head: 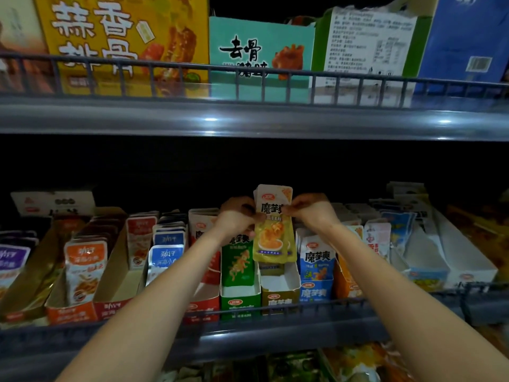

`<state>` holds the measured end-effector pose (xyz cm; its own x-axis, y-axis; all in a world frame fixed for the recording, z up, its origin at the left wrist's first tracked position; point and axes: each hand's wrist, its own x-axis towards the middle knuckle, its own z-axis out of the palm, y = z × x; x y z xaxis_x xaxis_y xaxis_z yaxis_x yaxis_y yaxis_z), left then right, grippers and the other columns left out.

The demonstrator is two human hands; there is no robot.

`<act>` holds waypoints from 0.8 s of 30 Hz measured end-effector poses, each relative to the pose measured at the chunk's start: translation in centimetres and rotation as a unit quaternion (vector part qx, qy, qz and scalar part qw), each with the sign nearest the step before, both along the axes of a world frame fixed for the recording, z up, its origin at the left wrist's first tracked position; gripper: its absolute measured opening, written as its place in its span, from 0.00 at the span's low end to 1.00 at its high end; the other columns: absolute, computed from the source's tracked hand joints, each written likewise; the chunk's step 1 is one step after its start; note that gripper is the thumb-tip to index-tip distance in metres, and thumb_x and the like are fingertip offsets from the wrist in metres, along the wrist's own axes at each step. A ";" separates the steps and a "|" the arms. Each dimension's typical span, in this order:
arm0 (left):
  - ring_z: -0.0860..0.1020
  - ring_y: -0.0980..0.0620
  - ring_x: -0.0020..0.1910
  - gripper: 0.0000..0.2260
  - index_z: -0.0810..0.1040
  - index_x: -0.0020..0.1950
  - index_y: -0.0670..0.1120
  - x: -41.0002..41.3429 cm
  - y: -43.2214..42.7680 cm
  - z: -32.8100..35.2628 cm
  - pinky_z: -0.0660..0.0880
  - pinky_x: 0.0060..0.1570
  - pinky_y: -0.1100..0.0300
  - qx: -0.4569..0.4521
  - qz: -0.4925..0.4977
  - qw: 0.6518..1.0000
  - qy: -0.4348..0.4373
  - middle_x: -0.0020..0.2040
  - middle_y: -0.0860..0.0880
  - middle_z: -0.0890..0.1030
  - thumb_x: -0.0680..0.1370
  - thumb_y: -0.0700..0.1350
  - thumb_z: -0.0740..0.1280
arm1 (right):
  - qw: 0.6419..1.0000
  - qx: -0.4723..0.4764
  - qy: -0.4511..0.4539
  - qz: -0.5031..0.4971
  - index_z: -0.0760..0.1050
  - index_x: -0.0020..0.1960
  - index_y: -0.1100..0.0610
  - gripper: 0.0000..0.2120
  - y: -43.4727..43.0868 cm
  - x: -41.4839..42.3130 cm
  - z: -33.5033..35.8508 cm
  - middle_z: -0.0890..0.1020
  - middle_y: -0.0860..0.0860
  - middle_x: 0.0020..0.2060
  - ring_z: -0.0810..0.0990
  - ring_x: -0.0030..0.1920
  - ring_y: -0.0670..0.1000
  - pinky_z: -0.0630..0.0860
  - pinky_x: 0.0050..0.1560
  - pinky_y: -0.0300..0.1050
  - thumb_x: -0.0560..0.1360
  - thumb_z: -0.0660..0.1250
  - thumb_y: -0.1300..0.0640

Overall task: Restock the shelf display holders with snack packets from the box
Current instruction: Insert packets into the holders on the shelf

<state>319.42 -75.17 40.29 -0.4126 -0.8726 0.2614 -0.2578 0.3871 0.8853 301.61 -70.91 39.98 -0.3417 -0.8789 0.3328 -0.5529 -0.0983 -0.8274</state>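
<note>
Both hands are raised close together and hold a small stack of yellow packets [274,238] upright between them. The left hand [237,216] pinches the left edge of the stack and the right hand [311,210] pinches the right edge, near the top. The front packet shows the black writing 魔芋爽 under a red oval logo that is too small to read, and below it a picture of the snack in a bowl.

The lower end of the stack hangs just above the yellow holder [281,290], which stands on the shelf [275,321] directly under the hands. Below the left hand there is a green packet [238,260] in a green holder [239,296]. Below the right hand there is a blue packet [316,260], also marked 魔芋爽. Far to the left of the left hand stands an orange packet [85,266] with white writing that looks like 劲仔.

Above the hands, on the upper shelf, a yellow box [124,37] reads 蒜香排骨 and a teal box [259,51] begins with 去骨. To the right of the teal box, a white label [369,45] carries fine print that is not readable.
</note>
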 end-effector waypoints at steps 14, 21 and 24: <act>0.78 0.48 0.36 0.08 0.74 0.49 0.46 -1.7 0.3 -2.3 0.79 0.41 0.56 0.059 0.036 0.986 0.150 0.44 0.45 0.79 0.75 0.36 0.69 | 0.994 -0.007 -0.108 0.036 0.76 0.50 0.62 0.07 0.0 1.1 0.7 0.81 0.59 0.48 0.82 0.48 0.57 0.81 0.38 0.45 0.73 0.71 0.65; 0.82 0.43 0.42 0.09 0.76 0.49 0.49 -1.7 0.4 -3.0 0.80 0.47 0.48 0.010 0.062 0.991 0.119 0.45 0.44 0.81 0.74 0.37 0.71 | 0.994 -0.017 -0.106 0.036 0.75 0.50 0.63 0.08 0.1 0.4 -0.1 0.81 0.60 0.49 0.82 0.44 0.55 0.82 0.37 0.42 0.72 0.70 0.65; 0.82 0.45 0.39 0.08 0.75 0.49 0.45 -1.6 0.5 -3.2 0.81 0.44 0.50 -0.010 0.063 0.993 0.103 0.43 0.44 0.80 0.74 0.37 0.71 | 0.997 0.021 -0.038 0.070 0.77 0.53 0.63 0.10 0.1 -0.3 0.2 0.82 0.58 0.51 0.81 0.44 0.52 0.81 0.40 0.40 0.73 0.70 0.64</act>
